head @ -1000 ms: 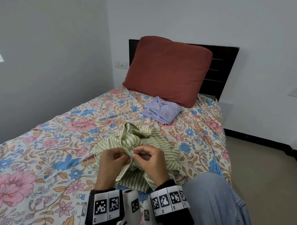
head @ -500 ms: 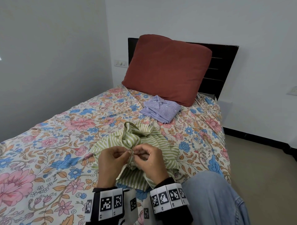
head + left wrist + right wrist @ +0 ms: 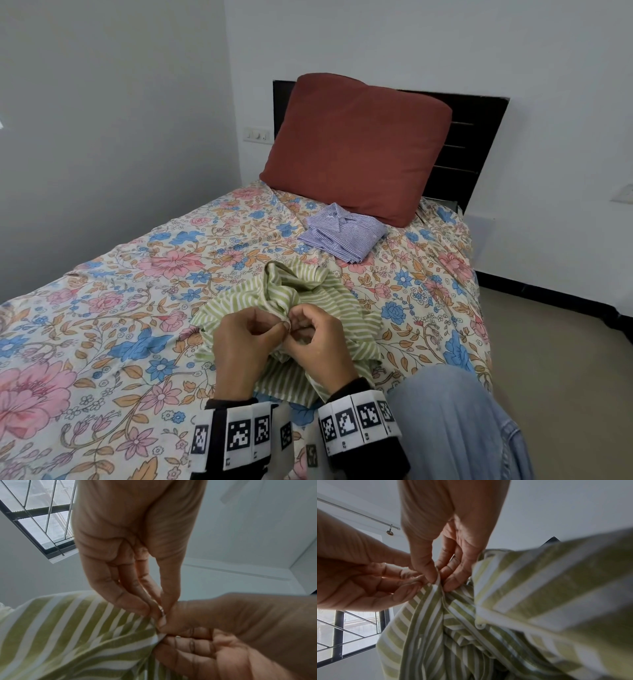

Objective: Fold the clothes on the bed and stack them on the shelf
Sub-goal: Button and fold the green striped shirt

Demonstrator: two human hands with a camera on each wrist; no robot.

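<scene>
Both hands, left hand [image 3: 241, 337] and right hand [image 3: 317, 334], pinch the green shirt [image 3: 301, 291] edge at six o'clock; it looks soft, light, floppy; best held by its edges.

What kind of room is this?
Most likely a bedroom. There is a bed with a flowery sheet, a big red pillow propped against a dark headboard, and a folded blue striped shirt lying on the bed.
</scene>
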